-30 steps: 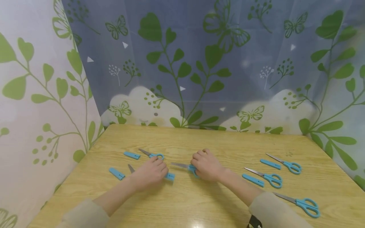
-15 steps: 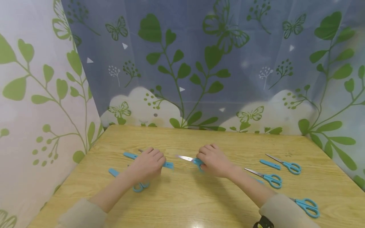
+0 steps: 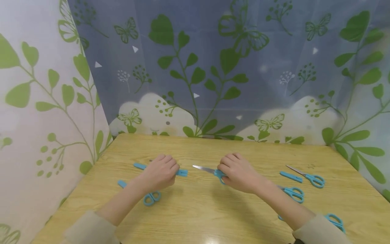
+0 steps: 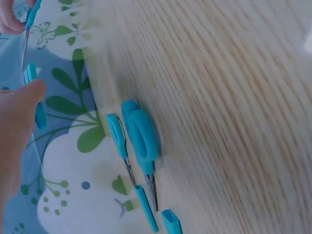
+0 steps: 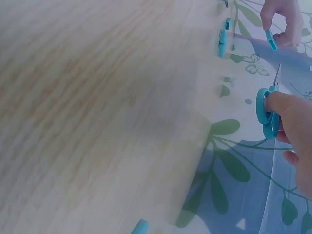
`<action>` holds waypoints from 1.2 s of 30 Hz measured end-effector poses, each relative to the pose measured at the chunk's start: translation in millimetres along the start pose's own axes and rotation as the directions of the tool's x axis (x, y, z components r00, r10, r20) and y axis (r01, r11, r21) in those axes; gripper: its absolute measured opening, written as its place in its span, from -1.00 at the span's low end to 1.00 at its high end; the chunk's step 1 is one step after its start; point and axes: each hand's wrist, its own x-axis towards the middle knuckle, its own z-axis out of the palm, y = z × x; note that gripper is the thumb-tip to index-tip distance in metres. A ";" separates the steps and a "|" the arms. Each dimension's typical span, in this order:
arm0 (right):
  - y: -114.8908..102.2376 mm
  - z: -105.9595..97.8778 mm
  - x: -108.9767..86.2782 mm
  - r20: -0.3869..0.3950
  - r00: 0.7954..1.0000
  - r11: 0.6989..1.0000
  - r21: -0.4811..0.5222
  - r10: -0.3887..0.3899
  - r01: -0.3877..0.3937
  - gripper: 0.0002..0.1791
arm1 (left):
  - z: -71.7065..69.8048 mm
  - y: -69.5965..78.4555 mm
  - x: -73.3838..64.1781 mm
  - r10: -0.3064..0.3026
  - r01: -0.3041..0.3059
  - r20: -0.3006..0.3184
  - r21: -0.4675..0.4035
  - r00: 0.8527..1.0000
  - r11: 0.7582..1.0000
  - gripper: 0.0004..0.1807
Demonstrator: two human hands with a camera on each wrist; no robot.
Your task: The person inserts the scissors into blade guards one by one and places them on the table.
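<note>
In the head view my left hand (image 3: 161, 173) holds a blue scissors sheath (image 3: 182, 173), its slotted end sticking out to the right. My right hand (image 3: 239, 173) grips a pair of scissors (image 3: 220, 175) by the blue handles. The bare blades point left at the sheath's end, a small gap between them. The right wrist view shows the thumb at a handle loop of these scissors (image 5: 265, 114). Below the left hand, in the left wrist view, lie two more scissors (image 4: 141, 134) (image 4: 117, 135) and two loose sheaths (image 4: 146, 208) (image 4: 170, 222).
On the table's right side (image 3: 243, 210) lie scissors (image 3: 315, 180) with a sheath (image 3: 290, 176) alongside. Two further scissors (image 3: 295, 195) (image 3: 336, 222) are partly covered by the right forearm. A patterned cloth (image 3: 195, 67) hangs behind the table.
Both hands have risen and moved farther from me, the left with the sheath. The right hand has shifted right with its scissors, turning the blades from beside the sheath to facing its end.
</note>
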 end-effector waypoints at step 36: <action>-2.5 7.6 -9.7 -0.129 0.986 0.992 -0.077 -0.104 0.095 -0.61 | 0.9 4.7 11.1 0.102 -0.091 -0.179 0.068 0.979 0.994 -0.70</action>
